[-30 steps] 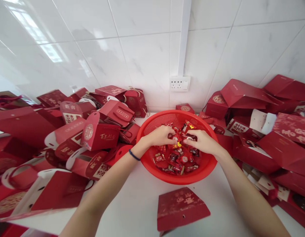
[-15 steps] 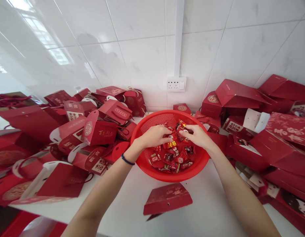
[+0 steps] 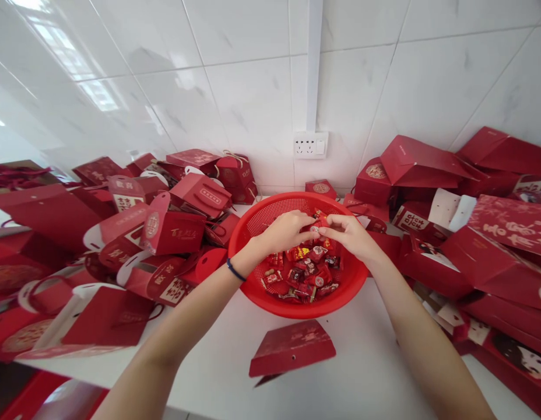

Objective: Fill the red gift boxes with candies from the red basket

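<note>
Both hands are over the red basket (image 3: 253, 230) on the white table (image 3: 366, 361). The left hand (image 3: 284, 231) and the right hand (image 3: 350, 234) meet in the middle, and their fingertips pinch a small red wrapped candy (image 3: 318, 223) between them. More wrapped candies (image 3: 306, 273) lie in the bottom of the basket. A flat red paper box (image 3: 292, 347) lies just in front of it. Piles of red gift boxes (image 3: 174, 230) sit on both sides.

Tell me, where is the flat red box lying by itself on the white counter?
In the head view, the flat red box lies low in the middle, on the white counter, just in front of the red basket of sweets and between the person's two forearms.
</note>
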Demonstrator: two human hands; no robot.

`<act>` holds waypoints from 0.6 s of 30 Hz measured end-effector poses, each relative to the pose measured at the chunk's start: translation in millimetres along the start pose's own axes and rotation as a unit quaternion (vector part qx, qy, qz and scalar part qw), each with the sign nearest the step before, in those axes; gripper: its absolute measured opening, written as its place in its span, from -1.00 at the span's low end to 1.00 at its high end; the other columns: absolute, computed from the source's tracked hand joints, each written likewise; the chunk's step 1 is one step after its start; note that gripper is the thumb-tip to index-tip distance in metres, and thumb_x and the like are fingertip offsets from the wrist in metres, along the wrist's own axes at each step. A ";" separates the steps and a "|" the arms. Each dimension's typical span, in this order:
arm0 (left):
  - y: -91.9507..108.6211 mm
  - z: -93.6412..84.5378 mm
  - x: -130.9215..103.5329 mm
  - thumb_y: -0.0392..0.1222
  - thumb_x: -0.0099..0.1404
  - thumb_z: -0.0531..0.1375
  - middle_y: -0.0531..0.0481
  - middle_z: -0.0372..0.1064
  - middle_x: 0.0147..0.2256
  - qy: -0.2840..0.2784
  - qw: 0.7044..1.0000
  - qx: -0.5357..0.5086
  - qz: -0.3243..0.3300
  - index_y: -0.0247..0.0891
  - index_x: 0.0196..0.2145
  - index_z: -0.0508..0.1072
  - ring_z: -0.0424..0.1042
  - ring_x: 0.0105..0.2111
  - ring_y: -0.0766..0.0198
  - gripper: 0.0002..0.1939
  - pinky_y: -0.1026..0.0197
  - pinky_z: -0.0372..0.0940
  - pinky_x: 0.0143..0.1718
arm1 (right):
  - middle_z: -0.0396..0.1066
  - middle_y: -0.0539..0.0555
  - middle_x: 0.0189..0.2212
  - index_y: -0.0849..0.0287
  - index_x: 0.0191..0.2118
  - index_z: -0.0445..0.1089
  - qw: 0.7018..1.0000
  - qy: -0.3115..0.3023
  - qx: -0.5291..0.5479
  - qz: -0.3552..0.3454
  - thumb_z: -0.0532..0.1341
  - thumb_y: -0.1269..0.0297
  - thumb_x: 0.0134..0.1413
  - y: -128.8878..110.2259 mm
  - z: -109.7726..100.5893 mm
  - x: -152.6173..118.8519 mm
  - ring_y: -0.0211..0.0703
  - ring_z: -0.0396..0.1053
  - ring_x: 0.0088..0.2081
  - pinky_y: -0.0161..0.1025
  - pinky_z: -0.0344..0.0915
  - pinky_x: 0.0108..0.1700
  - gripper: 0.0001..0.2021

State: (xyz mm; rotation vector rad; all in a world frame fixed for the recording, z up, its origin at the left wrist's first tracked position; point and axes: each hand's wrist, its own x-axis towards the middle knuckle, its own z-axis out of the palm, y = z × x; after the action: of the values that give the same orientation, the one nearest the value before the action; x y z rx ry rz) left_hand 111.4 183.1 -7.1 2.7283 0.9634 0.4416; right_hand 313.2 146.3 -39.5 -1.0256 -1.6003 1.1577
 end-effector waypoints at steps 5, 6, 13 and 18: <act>-7.3 -0.7 7.1 -0.03 0.38 0.29 -0.06 0.54 -0.20 -0.043 0.996 -0.073 0.020 -0.29 -0.11 0.53 0.49 -0.23 0.18 -0.73 0.23 0.27 -0.17 | 0.44 -0.05 -0.53 0.10 -0.59 0.37 0.992 0.102 0.067 0.011 0.40 0.14 -0.14 3.9 0.0 1.5 -0.15 0.39 -0.38 -0.17 0.32 -0.18 -0.75; -10.6 0.6 8.6 -0.02 0.34 0.33 -0.08 0.55 -0.15 -0.067 0.995 -0.069 0.012 -0.28 -0.02 0.52 0.51 -0.18 0.15 -0.65 0.21 0.29 -0.13 | 0.44 -0.05 -0.54 0.09 -0.60 0.36 0.988 0.132 0.076 0.009 0.38 0.18 -0.14 4.1 -0.3 2.2 -0.16 0.39 -0.38 -0.18 0.32 -0.17 -0.78; -20.2 29.9 11.4 -0.10 0.32 0.33 -0.34 0.47 0.10 -0.237 0.959 0.090 -0.123 -0.35 0.14 0.40 0.52 0.05 -0.10 -0.50 0.09 0.37 -0.04 | 0.47 0.02 -0.59 0.08 -0.64 0.30 0.985 0.121 0.111 0.053 0.32 0.20 -0.14 -1.2 -0.7 3.1 -0.17 0.36 -0.49 -0.20 0.32 -0.34 -0.77; -14.7 32.6 9.1 -0.11 0.19 0.41 -0.34 0.53 0.01 -0.259 0.948 0.088 -0.162 -0.30 0.14 0.36 0.56 -0.02 -0.14 -0.39 0.09 0.40 -0.14 | 0.42 -0.03 -0.64 0.07 -0.56 0.29 0.984 0.113 0.122 0.067 0.39 -0.05 -0.07 -2.2 1.4 1.6 -0.20 0.36 -0.55 -0.24 0.30 -0.43 -0.62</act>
State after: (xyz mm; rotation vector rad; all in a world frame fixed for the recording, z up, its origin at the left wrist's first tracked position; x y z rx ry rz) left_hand 121.0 196.9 -40.0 2.5410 1.2962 -0.4198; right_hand 311.1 147.0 -37.3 -1.0716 -1.1960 1.2441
